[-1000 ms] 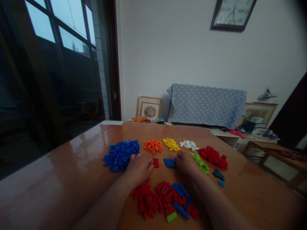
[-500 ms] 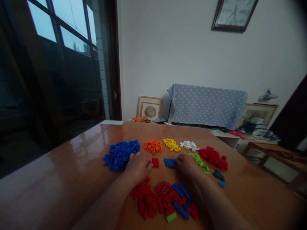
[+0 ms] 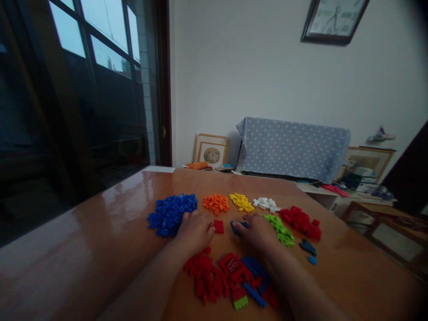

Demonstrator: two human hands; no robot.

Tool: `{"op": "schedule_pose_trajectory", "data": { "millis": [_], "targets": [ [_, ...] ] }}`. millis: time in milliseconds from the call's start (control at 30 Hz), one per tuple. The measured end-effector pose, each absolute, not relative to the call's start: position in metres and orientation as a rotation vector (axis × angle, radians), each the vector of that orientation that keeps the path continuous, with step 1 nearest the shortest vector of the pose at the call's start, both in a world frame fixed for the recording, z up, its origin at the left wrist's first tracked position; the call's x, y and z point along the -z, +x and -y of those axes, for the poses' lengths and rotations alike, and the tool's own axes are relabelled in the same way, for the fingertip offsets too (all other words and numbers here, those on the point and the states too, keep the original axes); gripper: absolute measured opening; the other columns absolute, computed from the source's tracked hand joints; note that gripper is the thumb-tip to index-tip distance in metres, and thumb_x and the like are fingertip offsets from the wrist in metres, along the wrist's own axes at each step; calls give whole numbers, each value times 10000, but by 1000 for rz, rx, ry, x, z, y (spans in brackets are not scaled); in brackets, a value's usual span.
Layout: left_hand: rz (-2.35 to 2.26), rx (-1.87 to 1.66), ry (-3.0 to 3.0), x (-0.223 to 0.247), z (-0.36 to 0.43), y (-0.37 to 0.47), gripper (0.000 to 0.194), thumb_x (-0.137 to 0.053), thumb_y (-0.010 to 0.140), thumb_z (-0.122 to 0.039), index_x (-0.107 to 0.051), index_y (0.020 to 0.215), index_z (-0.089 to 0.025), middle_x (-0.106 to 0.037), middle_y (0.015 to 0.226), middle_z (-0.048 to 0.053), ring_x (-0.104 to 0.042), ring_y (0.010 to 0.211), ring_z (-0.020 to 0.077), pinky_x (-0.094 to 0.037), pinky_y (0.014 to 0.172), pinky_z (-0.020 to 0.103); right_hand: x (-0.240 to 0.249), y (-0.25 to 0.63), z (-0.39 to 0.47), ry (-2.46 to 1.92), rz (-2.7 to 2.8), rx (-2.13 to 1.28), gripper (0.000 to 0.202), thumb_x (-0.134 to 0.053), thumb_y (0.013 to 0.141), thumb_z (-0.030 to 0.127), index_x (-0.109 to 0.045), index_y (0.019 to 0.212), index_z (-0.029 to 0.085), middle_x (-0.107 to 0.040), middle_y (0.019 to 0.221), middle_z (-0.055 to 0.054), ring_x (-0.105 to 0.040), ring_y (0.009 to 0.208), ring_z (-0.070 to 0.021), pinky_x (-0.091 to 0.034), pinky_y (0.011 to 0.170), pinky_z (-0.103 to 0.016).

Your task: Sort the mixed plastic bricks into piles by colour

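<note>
A small row of red bricks [image 3: 218, 226] lies in the middle of the table. My left hand [image 3: 196, 229] is curled against its left end, thumb and fingers closed at the bricks. To the right is a row of blue bricks [image 3: 234, 226], partly covered by my right hand [image 3: 257, 231], whose fingers and thumb close over it. Nearer to me, between my forearms, lies a loose heap of red bricks [image 3: 205, 276] with several long blue bricks [image 3: 254, 295] and a green-and-red piece [image 3: 240, 303].
Behind my hands, sorted piles form an arc: blue pieces [image 3: 174, 214], orange [image 3: 216, 203], yellow [image 3: 241, 202], white [image 3: 266, 204], light green [image 3: 279, 230] and red [image 3: 301, 221]. Dark blue pieces [image 3: 308, 246] lie at the right. The glossy table [image 3: 83, 249] extends left.
My right hand has shifted left over the blue bricks, now covering more of them. My left hand stays by the red bricks. The whole view has moved slightly.
</note>
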State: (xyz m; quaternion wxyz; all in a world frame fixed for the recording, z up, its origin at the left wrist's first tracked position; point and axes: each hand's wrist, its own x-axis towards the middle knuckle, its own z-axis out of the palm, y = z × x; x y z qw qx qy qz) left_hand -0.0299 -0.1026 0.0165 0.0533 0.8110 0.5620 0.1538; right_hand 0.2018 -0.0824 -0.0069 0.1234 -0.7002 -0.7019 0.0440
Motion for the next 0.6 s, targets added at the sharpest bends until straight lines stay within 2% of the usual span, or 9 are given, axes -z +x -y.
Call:
{"op": "schedule_pose_trajectory", "data": {
  "millis": [133,367,600],
  "targets": [
    [-1691,-492,2455,-15,102,-30,189,-509,869,-341,-658,847,-226,-696,962,60,-550,1013,254,-327,866,382,9,191,83,-2131,2069,-76,635,-518,779,729,-678,1062,183,-635,1116,-165,-606,991,-289,-432,770,-336],
    [-1683,-491,2459,-14,101,-33,196,-495,869,-339,-661,872,-233,-689,995,61,-537,1029,261,-333,874,393,15,187,78,-2135,2099,36,504,-506,839,604,-682,987,155,-657,1065,-171,-622,972,-286,-456,781,-346],
    [-1680,-540,2427,-15,100,-37,182,-516,857,-339,-661,852,-229,-695,998,56,-536,1038,264,-334,881,399,12,179,71,-2220,2062,-33,412,-540,839,499,-676,1000,145,-674,1105,-180,-636,1006,-280,-465,790,-322]
  ]
}}
